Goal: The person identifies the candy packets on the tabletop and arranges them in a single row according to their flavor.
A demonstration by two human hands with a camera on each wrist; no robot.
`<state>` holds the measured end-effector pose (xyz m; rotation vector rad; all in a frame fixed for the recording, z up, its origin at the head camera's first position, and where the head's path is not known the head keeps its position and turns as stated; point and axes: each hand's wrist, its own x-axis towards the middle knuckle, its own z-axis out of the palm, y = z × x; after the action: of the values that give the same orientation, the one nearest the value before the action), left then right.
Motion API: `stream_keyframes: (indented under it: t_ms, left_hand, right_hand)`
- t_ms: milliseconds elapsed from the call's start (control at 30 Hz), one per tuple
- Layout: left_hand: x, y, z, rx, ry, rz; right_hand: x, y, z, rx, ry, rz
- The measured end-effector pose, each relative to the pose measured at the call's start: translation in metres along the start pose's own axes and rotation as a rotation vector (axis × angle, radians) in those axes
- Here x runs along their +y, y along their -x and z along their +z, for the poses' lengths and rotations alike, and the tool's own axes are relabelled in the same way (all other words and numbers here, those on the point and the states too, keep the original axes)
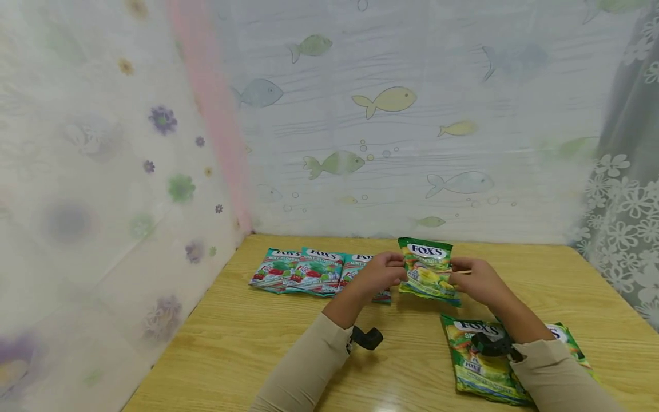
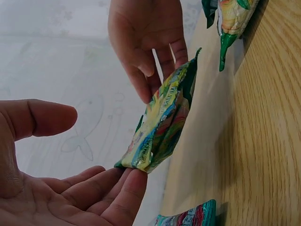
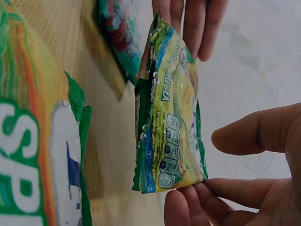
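A green and yellow FOX'S candy packet point(image 1: 427, 272) stands upright at the back of the table, between both hands. At its left edge is my left hand point(image 1: 377, 277); its fingers touch the edge, and the left wrist view shows the thumb held apart. My right hand point(image 1: 480, 280) touches the opposite edge with its fingers, thumb also away from the packet in the right wrist view. Behind the left hand, several teal FOX'S Mint Blossom packets point(image 1: 315, 276) lie in an overlapping row. More green FOX'S packets point(image 1: 476, 372) lie under the right forearm, partly hidden.
The wooden table point(image 1: 216, 355) meets a wall covering point(image 1: 329, 126) printed with fish at the back. A flowered covering point(image 1: 103, 229) is on the left, and a grey lace-patterned curtain point(image 1: 628, 189) hangs on the right. Black wrist mounts point(image 1: 366, 337) sit at the sleeves.
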<state>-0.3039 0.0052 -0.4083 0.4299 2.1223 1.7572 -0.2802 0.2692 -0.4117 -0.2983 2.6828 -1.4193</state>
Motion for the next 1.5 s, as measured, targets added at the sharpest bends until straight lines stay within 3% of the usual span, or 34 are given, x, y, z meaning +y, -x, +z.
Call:
stream_keyframes:
  t_ms: [567,967,1500]
  left_hand:
    - [-0.001,0.0,-0.003,-0.014,-0.086,-0.068]
    - [-0.001,0.0,-0.002,0.013,-0.11,-0.118]
    - [-0.001,-0.001,-0.001,0.006,-0.232,-0.12]
  right_hand:
    - [0.005,-0.002,0.01,-0.075,-0.072,0.013]
    - [0.011,-0.005,0.013,-0.106,-0.047,0.003]
    - [0.011,-0.005,0.014,-0.112,-0.03,0.024]
